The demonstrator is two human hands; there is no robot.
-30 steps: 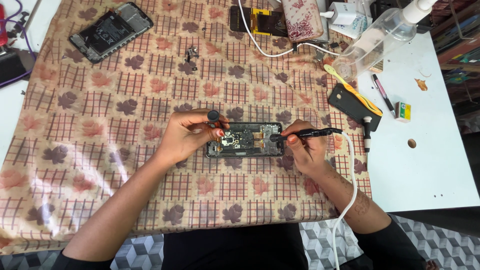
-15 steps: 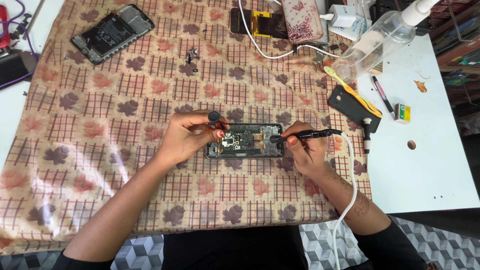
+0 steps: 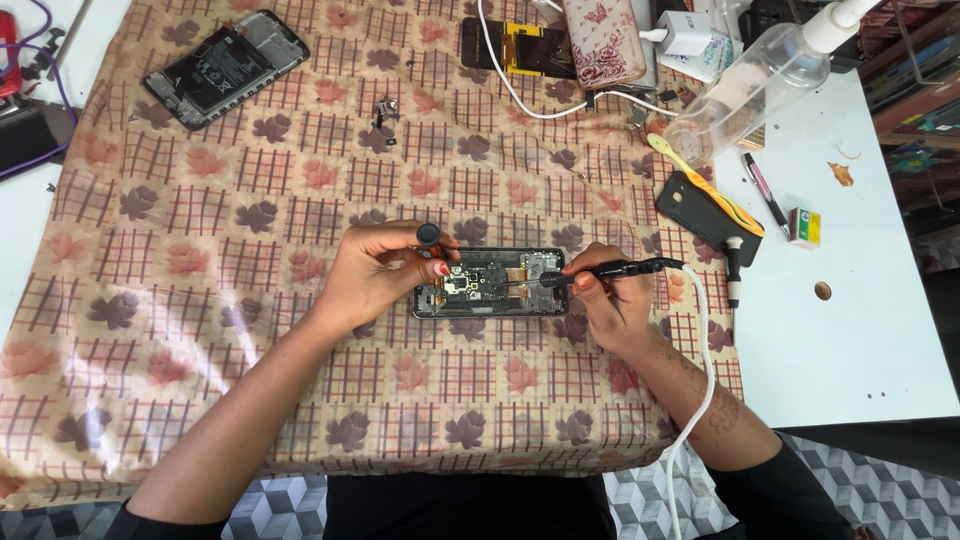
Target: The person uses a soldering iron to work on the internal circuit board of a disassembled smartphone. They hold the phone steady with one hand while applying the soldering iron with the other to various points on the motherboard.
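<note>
Head view, only cam. Opened phone (image 3: 490, 283) lies flat mid-table on the checked leaf-print cloth (image 3: 250, 330), back off, board exposed, long axis running l-r. Left hand (image 3: 378, 275) rests on the phone's left end, fingers curled over the top edge and thumb near the board, pinning the frame down; a small black knob-like bit (image 3: 428, 236) sits on top of the fingers, can't tell if it's a ring or a tool cap. Right hand (image 3: 612, 300) closed in a pen grip round a black corded tool (image 3: 610, 270), prob a soldering iron, w/ its thin tip (image 3: 520, 283) laid across the board's right half; white cord (image 3: 698, 380) runs off the tool's back end, down along the forearm. Exact contact pt of the tip is too small to tell. Judgement on doing this well: keep left-hand pressure steady so the frame can't skate on the cloth, keep fingertips clear of the tip, brace the right wrist on the table, keep the cord slack so it doesn't drag the tip, touch briefly not dwell. Around: second opened phone (image 3: 222, 68) far top-left, well apart; small loose metal parts (image 3: 384, 108) above centre; phone in a floral case (image 3: 602, 40) and white charger (image 3: 684, 30) at top; clear spray bottle (image 3: 755, 82) on its side top-right; black phone case (image 3: 706, 212) w/ a yellow tool (image 3: 700, 183) across it, near the right hand.
</note>
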